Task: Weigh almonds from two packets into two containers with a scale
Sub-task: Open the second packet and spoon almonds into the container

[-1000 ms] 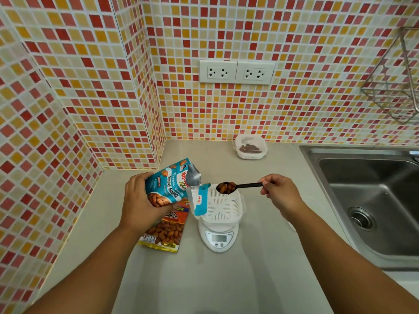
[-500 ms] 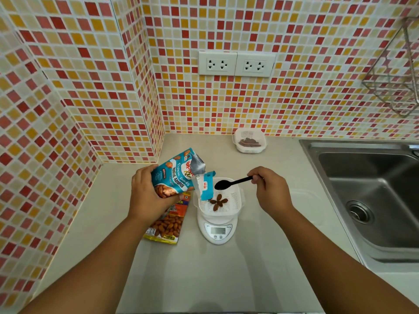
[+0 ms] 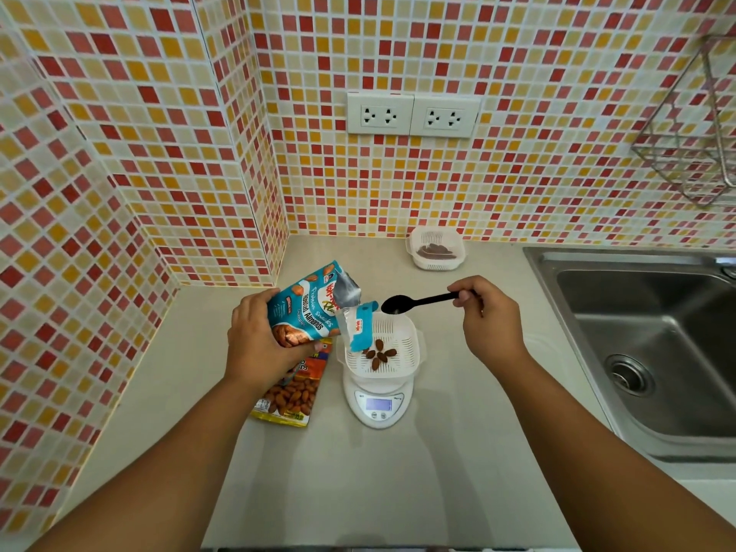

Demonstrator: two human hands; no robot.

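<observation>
White basket (image 3: 383, 354) on the scale (image 3: 378, 404) holds a few almonds (image 3: 378, 354) | your left hand (image 3: 259, 344) grips the blue packet (image 3: 306, 312), right hand (image 3: 488, 316) pinches the empty spoon (image 3: 418, 302) | far-edge container (image 3: 435, 249) looks filled; keep scooping, judging by the sparse basket

counter (image 3: 458, 464) with scale (image 3: 378, 404), packet (image 3: 292, 396), container (image 3: 435, 253)

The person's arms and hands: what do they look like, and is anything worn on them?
Both forearms are bare from the bottom edge of the picture up to the wrists; no sleeve shows. The left hand and the right hand are bare too: no glove, watch, bracelet or ring can be seen. The fingernails look short and unpainted, as far as the picture shows.
</observation>
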